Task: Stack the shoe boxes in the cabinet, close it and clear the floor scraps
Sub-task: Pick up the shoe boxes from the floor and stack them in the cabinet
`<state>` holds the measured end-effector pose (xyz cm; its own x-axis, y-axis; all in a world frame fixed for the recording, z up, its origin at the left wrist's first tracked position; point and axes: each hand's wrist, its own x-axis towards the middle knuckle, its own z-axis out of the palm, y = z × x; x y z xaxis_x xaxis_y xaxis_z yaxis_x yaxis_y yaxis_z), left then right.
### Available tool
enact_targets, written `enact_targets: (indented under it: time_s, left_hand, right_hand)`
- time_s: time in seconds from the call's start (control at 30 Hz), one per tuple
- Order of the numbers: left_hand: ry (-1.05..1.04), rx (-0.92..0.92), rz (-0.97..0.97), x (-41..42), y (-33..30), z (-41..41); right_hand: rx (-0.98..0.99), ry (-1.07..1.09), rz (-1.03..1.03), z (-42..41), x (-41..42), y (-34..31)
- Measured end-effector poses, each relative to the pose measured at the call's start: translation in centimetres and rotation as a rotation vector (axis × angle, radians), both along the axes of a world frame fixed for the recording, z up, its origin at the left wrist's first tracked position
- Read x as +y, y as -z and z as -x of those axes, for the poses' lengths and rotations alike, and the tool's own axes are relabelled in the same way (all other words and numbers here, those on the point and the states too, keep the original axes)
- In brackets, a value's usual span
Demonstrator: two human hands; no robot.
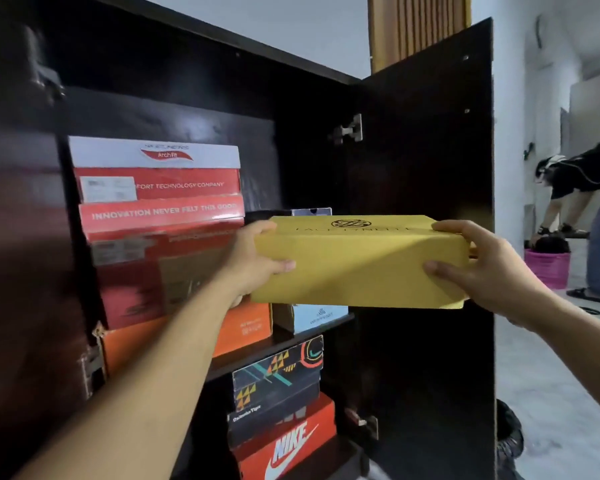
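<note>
At cabinet (309,109): fingers (445,228) (curled) round yellow box (357,261)

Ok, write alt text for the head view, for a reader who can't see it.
Two hands, left hand and right hand, hold a yellow shoe box by its ends in front of an open dark cabinet. Its upper shelf holds red boxes stacked on an orange box; a patterned box sits on a Nike box below.

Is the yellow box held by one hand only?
No: the left hand grips one end of the yellow box and the right hand grips the other.
</note>
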<state>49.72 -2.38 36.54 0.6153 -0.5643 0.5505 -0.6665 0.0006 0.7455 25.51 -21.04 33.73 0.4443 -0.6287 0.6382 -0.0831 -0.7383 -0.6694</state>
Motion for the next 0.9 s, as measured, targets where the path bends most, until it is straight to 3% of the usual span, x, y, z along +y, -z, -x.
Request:
enact_targets:
  time_s: [0.37, 0.9]
  left_hand:
    - [-0.243, -0.104, 0.250, 0.9, -12.1, -2.8]
    - [-0.521, -0.216, 0.306, 2.4, -22.6, -11.9]
  right_hand:
    - [-0.246, -0.026, 0.183, -7.5, -0.9, -11.1]
    - [-0.332, -0.217, 0.219, -22.2, -3.7, -21.9]
